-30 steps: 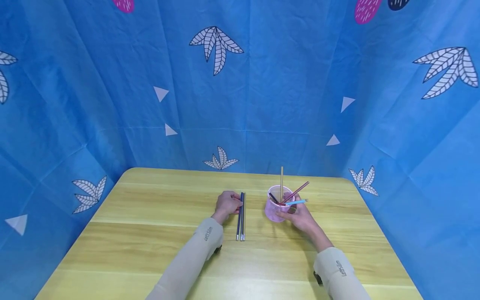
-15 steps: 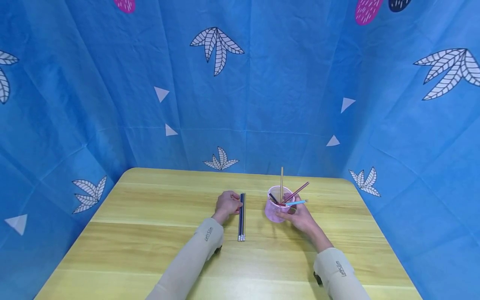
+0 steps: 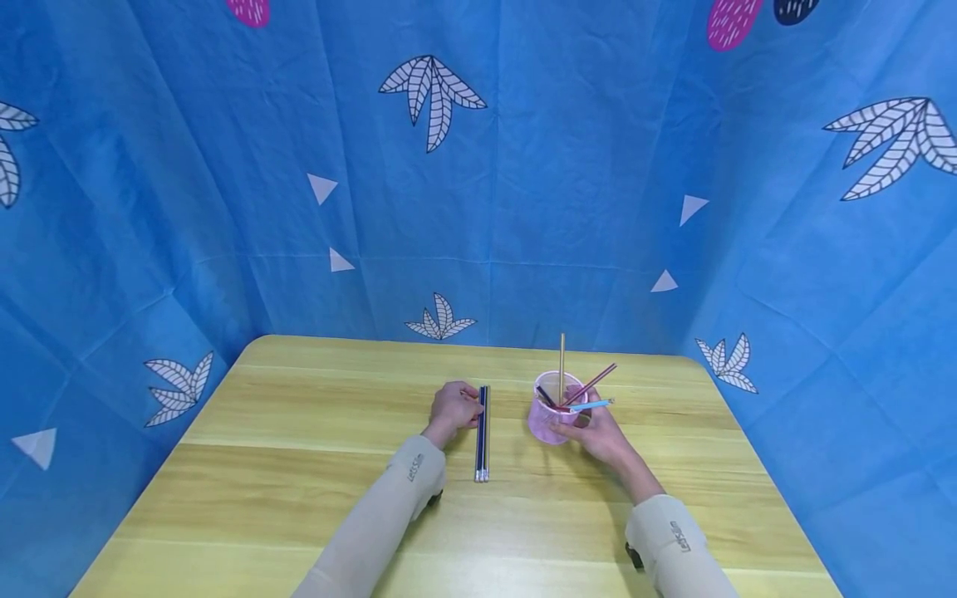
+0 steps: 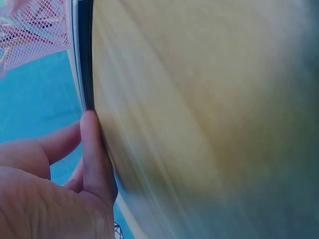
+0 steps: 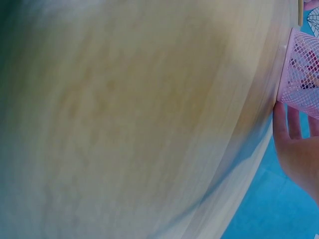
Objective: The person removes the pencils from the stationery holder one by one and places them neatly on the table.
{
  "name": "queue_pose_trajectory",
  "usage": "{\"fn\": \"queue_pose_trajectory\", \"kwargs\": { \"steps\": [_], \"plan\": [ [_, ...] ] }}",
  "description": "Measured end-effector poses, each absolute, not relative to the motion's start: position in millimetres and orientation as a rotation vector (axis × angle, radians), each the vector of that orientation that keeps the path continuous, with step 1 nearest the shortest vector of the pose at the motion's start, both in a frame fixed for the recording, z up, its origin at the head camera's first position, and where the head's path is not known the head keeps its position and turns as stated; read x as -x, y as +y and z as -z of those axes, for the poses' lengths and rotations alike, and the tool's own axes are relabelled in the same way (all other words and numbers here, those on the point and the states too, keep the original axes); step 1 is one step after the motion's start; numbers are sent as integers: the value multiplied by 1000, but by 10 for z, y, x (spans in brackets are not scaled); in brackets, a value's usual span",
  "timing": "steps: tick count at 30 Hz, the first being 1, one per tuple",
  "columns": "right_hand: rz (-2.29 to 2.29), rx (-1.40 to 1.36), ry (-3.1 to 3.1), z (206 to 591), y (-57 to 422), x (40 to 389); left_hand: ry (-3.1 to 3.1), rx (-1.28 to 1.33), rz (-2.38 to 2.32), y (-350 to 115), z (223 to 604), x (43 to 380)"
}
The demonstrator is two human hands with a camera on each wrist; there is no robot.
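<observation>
Left hand [image 3: 453, 405]: fingers touch dark pencils [image 3: 481, 448], perhaps squaring them; can't tell if pinched.
Right hand [image 3: 600, 433]: fingers grasp pink cup [image 3: 543, 422], apparently steadying it.

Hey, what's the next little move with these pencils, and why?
I'd probably move the left grip from the pencil row toward the gold pencil: the row lies side by side, near ends about level, and the right grip holds the pink cup where that pencil stands.
</observation>
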State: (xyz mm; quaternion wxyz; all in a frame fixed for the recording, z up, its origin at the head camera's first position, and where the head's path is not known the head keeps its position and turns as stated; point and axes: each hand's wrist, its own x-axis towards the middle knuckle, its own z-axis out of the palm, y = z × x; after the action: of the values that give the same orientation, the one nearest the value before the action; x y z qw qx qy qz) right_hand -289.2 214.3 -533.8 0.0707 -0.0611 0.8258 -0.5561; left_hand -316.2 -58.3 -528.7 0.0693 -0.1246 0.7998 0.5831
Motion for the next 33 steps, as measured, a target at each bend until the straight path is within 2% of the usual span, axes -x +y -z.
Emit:
{"fn": "queue_pose_trajectory", "kwargs": {
  "steps": [11, 20, 33],
  "plan": [
    [1665, 189, 2492, 5364, 2144, 2889, 2387, 323, -1815, -645, 5291, 3174],
    [1644, 209, 2525, 5370, 2161, 2907, 2448, 7, -1901, -644, 5127, 3138],
    [1626, 210, 2547, 5351, 2159, 2893, 2279, -430, -1952, -271, 4946, 2863]
  ]
}}
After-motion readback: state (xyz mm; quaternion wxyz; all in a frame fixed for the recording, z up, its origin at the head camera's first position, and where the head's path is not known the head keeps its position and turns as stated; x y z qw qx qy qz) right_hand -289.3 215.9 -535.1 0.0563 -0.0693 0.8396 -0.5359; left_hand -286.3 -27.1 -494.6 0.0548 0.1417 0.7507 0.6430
